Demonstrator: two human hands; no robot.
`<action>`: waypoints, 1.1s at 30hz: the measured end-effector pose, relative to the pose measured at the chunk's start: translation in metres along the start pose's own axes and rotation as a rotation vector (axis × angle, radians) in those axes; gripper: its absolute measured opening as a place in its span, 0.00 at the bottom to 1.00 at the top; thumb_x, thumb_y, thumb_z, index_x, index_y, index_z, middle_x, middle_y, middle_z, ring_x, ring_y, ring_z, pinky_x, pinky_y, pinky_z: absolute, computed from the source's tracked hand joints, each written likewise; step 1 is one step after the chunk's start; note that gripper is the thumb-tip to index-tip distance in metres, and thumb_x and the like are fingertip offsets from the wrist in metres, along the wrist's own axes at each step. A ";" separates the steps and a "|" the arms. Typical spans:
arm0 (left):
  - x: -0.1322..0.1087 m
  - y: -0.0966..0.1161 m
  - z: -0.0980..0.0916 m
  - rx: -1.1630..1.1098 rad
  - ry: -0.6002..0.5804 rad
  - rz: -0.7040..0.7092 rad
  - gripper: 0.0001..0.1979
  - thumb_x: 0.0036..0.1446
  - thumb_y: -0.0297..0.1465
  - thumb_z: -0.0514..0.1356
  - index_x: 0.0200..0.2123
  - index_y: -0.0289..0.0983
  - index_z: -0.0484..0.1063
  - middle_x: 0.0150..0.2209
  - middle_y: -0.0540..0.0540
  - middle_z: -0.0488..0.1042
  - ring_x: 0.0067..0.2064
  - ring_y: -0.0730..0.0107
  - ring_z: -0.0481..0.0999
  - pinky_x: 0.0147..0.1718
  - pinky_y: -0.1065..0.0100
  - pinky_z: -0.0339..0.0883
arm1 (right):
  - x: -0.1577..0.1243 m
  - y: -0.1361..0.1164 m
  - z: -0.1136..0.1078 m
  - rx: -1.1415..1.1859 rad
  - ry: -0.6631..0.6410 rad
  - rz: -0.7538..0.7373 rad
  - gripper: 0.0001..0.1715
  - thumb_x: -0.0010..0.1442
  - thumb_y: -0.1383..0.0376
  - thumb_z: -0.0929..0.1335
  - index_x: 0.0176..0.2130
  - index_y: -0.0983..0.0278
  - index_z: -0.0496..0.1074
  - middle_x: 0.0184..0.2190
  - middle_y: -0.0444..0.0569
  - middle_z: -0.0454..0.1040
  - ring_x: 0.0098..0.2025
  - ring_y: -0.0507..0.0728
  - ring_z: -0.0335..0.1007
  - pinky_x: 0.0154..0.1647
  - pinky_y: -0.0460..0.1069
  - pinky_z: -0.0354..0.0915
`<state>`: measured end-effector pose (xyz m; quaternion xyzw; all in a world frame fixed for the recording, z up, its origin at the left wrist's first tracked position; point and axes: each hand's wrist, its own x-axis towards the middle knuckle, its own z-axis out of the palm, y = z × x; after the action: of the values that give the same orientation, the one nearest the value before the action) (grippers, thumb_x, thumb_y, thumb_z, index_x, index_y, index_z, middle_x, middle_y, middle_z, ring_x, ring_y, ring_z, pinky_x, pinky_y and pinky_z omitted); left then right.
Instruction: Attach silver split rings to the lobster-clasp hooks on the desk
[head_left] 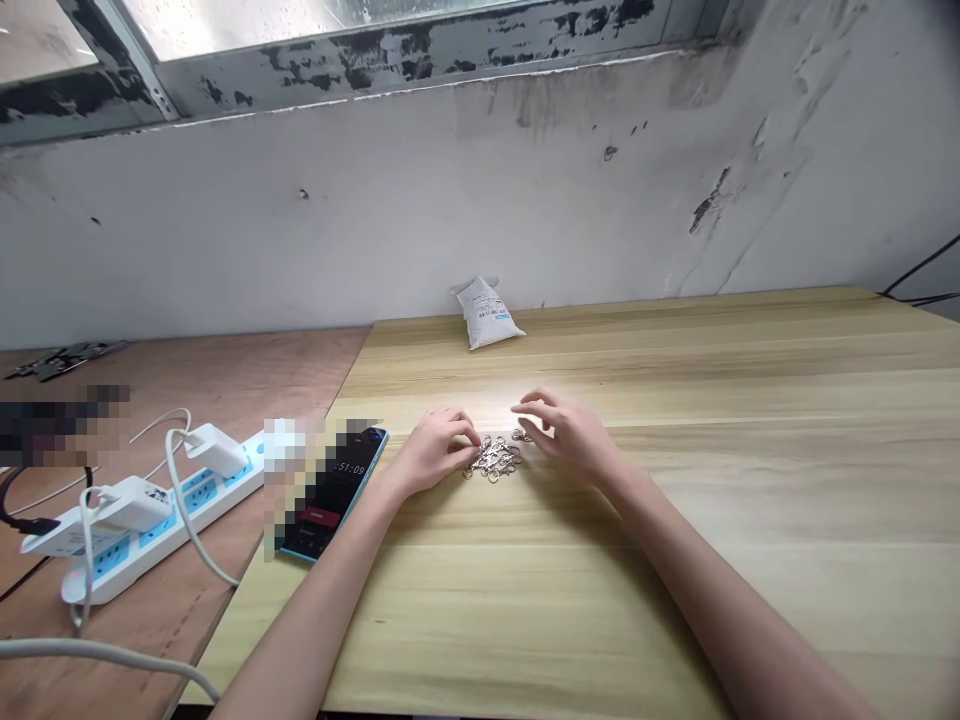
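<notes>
A small pile of silvery metal clasps with rings (495, 460) lies on the wooden table, between my two hands. My left hand (436, 452) rests at the pile's left edge, fingers curled in and thumb close to them. Whatever its fingertips may pinch is too small to make out. On the other side, my right hand (566, 432) is held with its thumb and fingers apart. One or two loose metal clasps (519, 435) lie just below its fingers, by the thumb tip, a little off the main pile.
Behind the pile, a white plastic packet (489, 315) with a label leans near the wall. A phone (330, 495), partly blurred out, lies left of my left forearm. Further left, a white power strip (180, 515) with chargers and cables sits on a brown surface.
</notes>
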<state>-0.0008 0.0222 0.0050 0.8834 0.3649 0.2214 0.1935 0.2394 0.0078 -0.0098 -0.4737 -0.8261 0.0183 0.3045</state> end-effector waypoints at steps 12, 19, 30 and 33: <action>0.000 0.014 -0.007 -0.404 0.112 -0.052 0.05 0.56 0.33 0.64 0.33 0.38 0.77 0.38 0.46 0.75 0.42 0.66 0.74 0.46 0.65 0.65 | 0.002 -0.033 0.012 0.366 -0.050 -0.090 0.06 0.65 0.65 0.65 0.37 0.62 0.71 0.41 0.50 0.76 0.45 0.57 0.67 0.48 0.55 0.58; 0.001 0.016 -0.007 -0.404 0.111 -0.115 0.07 0.57 0.35 0.63 0.32 0.37 0.75 0.37 0.46 0.75 0.42 0.65 0.74 0.44 0.64 0.66 | 0.003 -0.033 0.011 0.540 0.024 0.086 0.08 0.64 0.64 0.63 0.33 0.62 0.69 0.33 0.46 0.76 0.36 0.54 0.69 0.44 0.52 0.61; 0.002 0.021 -0.006 -0.494 0.126 -0.149 0.09 0.57 0.37 0.61 0.32 0.36 0.75 0.36 0.45 0.75 0.41 0.64 0.74 0.44 0.64 0.66 | 0.003 -0.035 0.009 0.842 -0.009 0.244 0.11 0.64 0.60 0.63 0.33 0.63 0.69 0.31 0.48 0.77 0.34 0.54 0.72 0.36 0.48 0.65; 0.003 0.017 -0.004 -0.572 0.097 -0.172 0.11 0.59 0.37 0.59 0.32 0.35 0.75 0.36 0.45 0.75 0.41 0.66 0.72 0.45 0.65 0.65 | 0.003 -0.034 0.010 0.875 -0.042 0.275 0.11 0.64 0.59 0.64 0.34 0.63 0.69 0.31 0.48 0.77 0.33 0.53 0.71 0.33 0.47 0.64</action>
<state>0.0091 0.0139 0.0178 0.7474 0.3701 0.3399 0.4347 0.2068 -0.0057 -0.0061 -0.4055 -0.6760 0.4153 0.4540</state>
